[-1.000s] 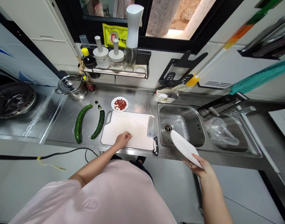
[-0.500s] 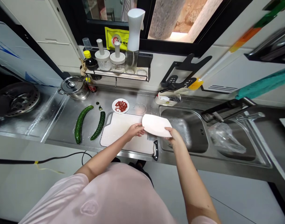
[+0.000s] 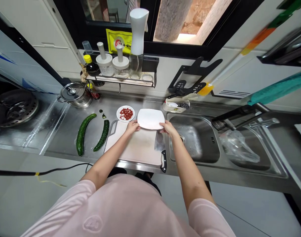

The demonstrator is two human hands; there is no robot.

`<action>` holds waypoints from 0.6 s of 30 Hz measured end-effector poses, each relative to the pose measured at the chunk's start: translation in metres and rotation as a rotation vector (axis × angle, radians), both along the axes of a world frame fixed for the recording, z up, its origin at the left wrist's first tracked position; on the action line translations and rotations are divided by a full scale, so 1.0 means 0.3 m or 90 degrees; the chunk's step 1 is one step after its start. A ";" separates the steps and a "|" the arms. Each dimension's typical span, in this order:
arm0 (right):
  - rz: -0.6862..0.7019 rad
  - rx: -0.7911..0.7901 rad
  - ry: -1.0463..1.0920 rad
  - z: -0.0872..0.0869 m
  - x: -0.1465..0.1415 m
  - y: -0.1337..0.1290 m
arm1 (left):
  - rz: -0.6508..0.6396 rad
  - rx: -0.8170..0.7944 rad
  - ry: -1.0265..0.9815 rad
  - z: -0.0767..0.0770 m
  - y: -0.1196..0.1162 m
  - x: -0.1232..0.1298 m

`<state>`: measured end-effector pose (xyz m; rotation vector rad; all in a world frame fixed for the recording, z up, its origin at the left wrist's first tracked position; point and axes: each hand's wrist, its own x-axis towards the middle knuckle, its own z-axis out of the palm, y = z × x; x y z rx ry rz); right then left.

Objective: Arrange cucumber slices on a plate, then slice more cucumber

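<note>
A stainless steel table runs the width of the view, with a double sink set into it on the right and a clear plastic bag lying in the right basin. A pale cutting board sits on the table just left of the sink, and a lidded steel pot stands further left near the back. Over the far end of the board, a square white plate is held flat between both hands; whether it touches the board, I cannot tell. The left hand grips the plate's near left edge and the right hand its near right corner, the fingers of each hand closed on the rim. A cleaver lies along the board's right edge, its black handle toward the person. Two dark green cucumbers lie side by side left of the board, and a small round plate of chopped red chili sits just beyond it, beside the white plate.
</note>
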<state>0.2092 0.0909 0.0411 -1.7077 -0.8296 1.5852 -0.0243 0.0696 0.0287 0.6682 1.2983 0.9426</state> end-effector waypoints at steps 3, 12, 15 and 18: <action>0.056 0.007 -0.104 -0.019 -0.017 0.042 | -0.015 0.030 0.020 -0.037 0.047 -0.018; 0.004 0.012 -0.197 -0.055 -0.068 0.111 | -0.050 0.034 0.135 -0.166 0.148 -0.029; 0.008 0.009 -0.210 -0.071 -0.076 0.120 | -0.047 0.037 0.156 -0.193 0.165 -0.036; 0.008 0.011 -0.211 -0.100 -0.076 0.132 | -0.050 0.051 0.176 -0.202 0.171 -0.040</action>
